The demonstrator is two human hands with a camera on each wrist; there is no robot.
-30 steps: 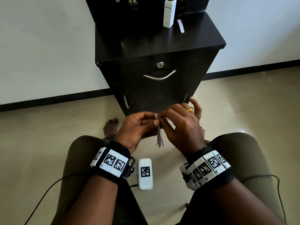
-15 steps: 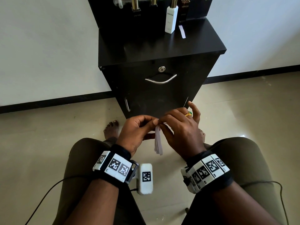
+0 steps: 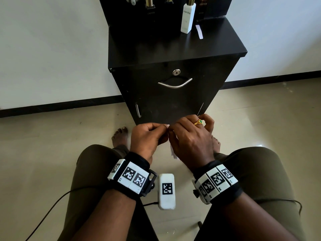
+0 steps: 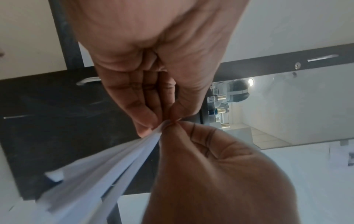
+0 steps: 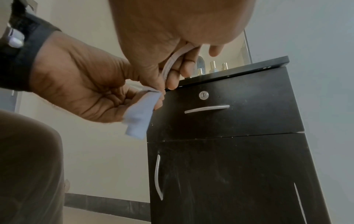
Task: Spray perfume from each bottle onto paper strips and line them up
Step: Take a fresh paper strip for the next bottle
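Note:
Both hands meet in front of my knees, low before the black cabinet (image 3: 173,54). My left hand (image 3: 147,136) and right hand (image 3: 189,140) pinch the top of a small bundle of white paper strips (image 3: 173,153), which hangs down between them. The strips (image 4: 107,166) fan out below the pinching fingertips, and the strips (image 5: 139,115) show again under the left hand. On the cabinet top stand a white perfume bottle (image 3: 188,18), darker bottles with gold caps (image 3: 150,6) and one loose paper strip (image 3: 199,31).
The cabinet has a drawer with a metal handle (image 3: 174,84) and a lock, and a door below. A white tagged device (image 3: 166,191) with a cable lies between my thighs. Bare feet rest on the tiled floor (image 3: 52,145). A white wall stands behind.
Both hands have risen slightly toward the cabinet and closed together, so less of the hanging strips shows. The head view has tilted down a little.

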